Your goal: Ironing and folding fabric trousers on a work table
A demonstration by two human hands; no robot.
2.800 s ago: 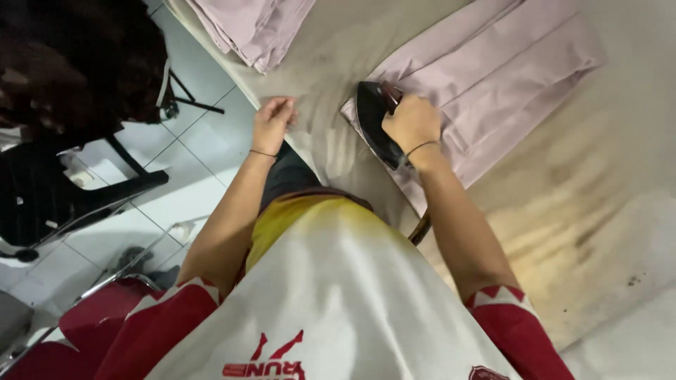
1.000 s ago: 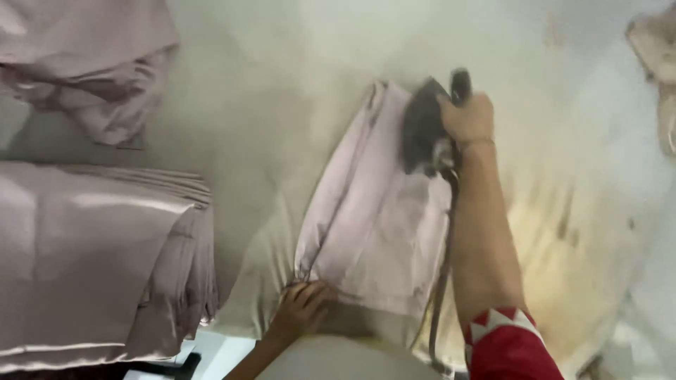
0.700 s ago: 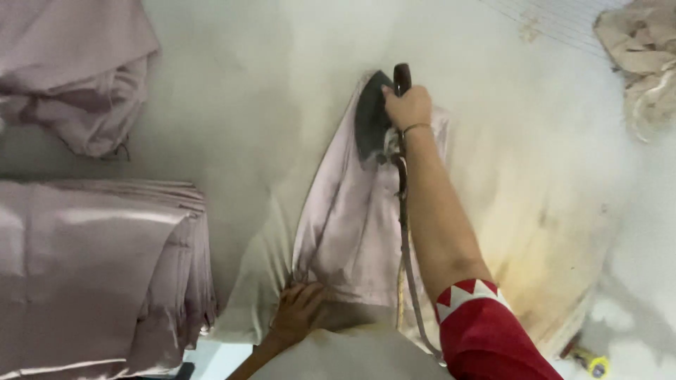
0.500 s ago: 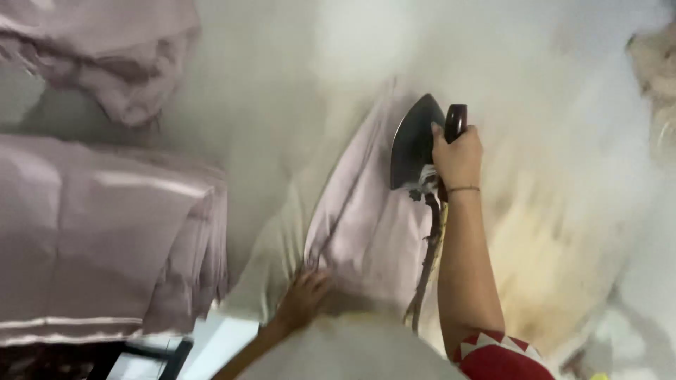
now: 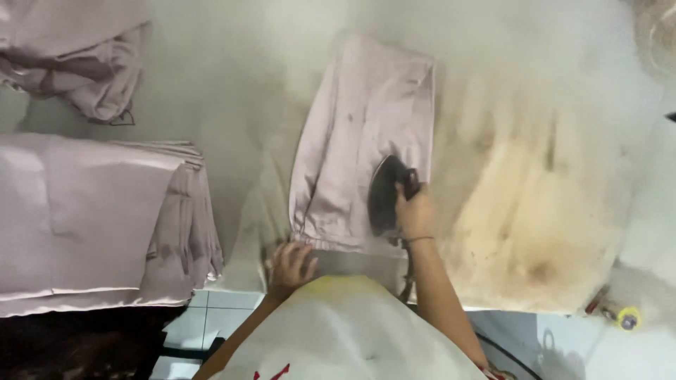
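The right hand (image 5: 415,211) grips the dark iron (image 5: 384,193) on the pale pink garment (image 5: 362,141) lying mid-bench; the left hand (image 5: 290,264) pins its near hem flat — best kept taut, strokes even.

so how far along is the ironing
Looks done: a folded pink stack at the left. In hand: the right hand runs the iron over a pink garment while the left hand pins its near edge. Left: a crumpled pink pile at top left.
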